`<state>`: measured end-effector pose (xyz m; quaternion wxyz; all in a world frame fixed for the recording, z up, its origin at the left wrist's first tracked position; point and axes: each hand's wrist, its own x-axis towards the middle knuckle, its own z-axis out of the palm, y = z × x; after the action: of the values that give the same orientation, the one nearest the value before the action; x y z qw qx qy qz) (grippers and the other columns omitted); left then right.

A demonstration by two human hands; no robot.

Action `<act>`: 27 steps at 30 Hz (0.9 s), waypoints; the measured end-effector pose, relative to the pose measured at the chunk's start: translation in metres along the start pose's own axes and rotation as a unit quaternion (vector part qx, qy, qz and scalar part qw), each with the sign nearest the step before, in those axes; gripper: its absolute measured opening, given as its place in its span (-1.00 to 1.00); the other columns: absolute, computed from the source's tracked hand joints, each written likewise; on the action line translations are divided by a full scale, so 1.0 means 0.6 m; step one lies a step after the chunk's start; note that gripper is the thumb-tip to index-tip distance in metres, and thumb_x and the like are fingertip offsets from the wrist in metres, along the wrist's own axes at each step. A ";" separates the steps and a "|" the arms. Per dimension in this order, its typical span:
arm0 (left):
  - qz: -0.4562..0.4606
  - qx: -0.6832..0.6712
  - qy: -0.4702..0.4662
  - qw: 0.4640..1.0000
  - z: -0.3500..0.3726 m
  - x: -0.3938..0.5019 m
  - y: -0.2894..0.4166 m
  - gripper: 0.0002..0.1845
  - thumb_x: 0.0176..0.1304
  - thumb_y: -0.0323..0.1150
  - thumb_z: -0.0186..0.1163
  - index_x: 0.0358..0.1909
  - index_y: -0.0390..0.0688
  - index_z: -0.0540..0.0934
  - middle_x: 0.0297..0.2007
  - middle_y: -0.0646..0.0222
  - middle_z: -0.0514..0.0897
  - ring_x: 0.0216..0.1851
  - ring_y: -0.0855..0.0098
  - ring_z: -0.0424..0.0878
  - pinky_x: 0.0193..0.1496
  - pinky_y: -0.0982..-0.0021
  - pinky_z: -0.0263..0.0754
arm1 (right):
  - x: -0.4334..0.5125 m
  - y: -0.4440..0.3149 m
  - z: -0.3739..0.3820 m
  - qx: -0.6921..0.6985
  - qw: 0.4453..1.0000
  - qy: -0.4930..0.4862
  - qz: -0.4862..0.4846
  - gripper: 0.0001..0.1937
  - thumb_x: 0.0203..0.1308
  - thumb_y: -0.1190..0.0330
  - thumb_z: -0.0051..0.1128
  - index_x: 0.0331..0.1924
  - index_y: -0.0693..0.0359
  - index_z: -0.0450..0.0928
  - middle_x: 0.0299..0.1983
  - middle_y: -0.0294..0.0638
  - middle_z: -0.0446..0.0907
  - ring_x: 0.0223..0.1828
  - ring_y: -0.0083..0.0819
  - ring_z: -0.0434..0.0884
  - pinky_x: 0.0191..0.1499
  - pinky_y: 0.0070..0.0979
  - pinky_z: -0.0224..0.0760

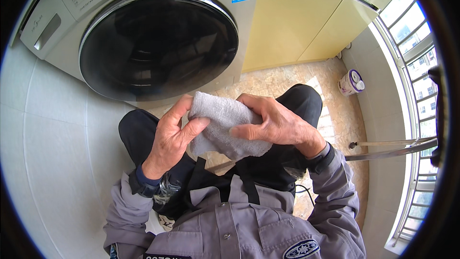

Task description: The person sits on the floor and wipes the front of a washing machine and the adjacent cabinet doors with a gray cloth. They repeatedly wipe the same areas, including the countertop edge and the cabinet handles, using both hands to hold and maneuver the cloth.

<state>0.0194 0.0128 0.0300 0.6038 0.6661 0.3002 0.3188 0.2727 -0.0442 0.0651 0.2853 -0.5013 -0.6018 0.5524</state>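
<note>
A folded grey terry cloth (224, 126) is stretched between my two hands, above my bent knees. My left hand (172, 136) pinches its left edge, thumb on top and fingers behind. On the other side my right hand (275, 122) grips it, with the thumb lying across the cloth's face. The fingers under the cloth are mostly hidden. Just beyond it stands a front-loading washing machine (244, 25), whose round dark glass door (158, 46) is closed.
Yellow cabinet doors (291, 21) adjoin the washer on the right. A white-and-purple tub (351, 82) sits on the tiled floor (323, 72) by the wall. Metal poles (391, 151) reach in from the right, near a barred window (417, 64). Pale wall tiles (57, 140) border the left.
</note>
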 end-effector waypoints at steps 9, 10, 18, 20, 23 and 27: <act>-0.030 -0.039 0.118 0.992 0.009 0.033 -0.041 -0.57 0.41 -0.32 0.32 0.22 -0.18 0.46 0.05 0.34 0.60 0.11 0.43 0.56 0.26 0.34 0.43 | 0.014 0.032 0.027 0.277 0.953 0.085 0.084 -0.54 0.42 0.21 0.26 0.21 0.41 0.56 -0.13 -0.17 0.72 -0.17 -0.50 0.70 -0.09 -0.48 0.61; -0.049 -0.062 0.131 0.988 0.007 0.026 -0.044 -0.59 0.43 -0.32 0.29 0.23 -0.20 0.47 0.06 0.32 0.61 0.13 0.44 0.56 0.27 0.35 0.42 | 0.013 0.034 0.021 0.284 0.950 0.113 0.071 -0.54 0.43 0.21 0.25 0.22 0.41 0.55 -0.12 -0.18 0.71 -0.15 -0.50 0.69 -0.09 -0.49 0.60; -0.174 -0.322 0.106 0.925 0.065 0.000 -0.079 -0.45 0.62 0.04 -0.01 0.39 -0.15 0.44 0.34 0.30 0.52 0.37 0.33 0.45 0.47 0.19 0.25 | 0.038 0.024 0.042 0.236 0.958 0.163 -0.026 -0.55 0.47 0.27 0.14 0.29 0.38 0.46 -0.09 -0.24 0.62 -0.03 -0.52 0.58 0.03 -0.48 0.52; -0.143 -0.416 0.082 0.894 0.077 0.003 -0.080 -0.35 0.62 0.18 -0.16 0.42 -0.11 0.41 0.34 0.34 0.51 0.38 0.33 0.44 0.50 0.16 0.24 | 0.045 0.021 0.070 0.246 0.965 0.090 -0.029 -0.53 0.46 0.27 0.12 0.32 0.36 0.44 -0.03 -0.21 0.61 0.03 -0.49 0.57 0.11 -0.47 0.49; -0.172 -0.492 0.114 0.846 0.069 -0.002 -0.074 -0.27 0.60 0.26 -0.26 0.43 -0.14 0.38 0.33 0.28 0.52 0.37 0.28 0.47 0.49 0.13 0.29 | 0.057 0.021 0.100 0.263 0.963 0.055 -0.018 -0.51 0.44 0.22 0.08 0.33 0.33 0.43 0.05 -0.16 0.58 0.08 -0.44 0.55 0.20 -0.44 0.43; -0.127 -0.466 0.077 0.872 0.059 -0.016 -0.063 -0.36 0.58 0.12 -0.05 0.41 -0.19 0.39 0.29 0.24 0.55 0.34 0.29 0.49 0.48 0.15 0.31 | 0.056 0.022 0.104 0.363 0.931 0.037 0.031 -0.51 0.42 0.20 0.09 0.31 0.32 0.44 0.05 -0.16 0.58 0.07 -0.44 0.55 0.17 -0.43 0.44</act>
<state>0.0407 -0.0127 -0.0105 0.8543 0.2370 0.2442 0.3928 0.2092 -0.0386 0.0310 0.4526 -0.4024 -0.3334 0.7226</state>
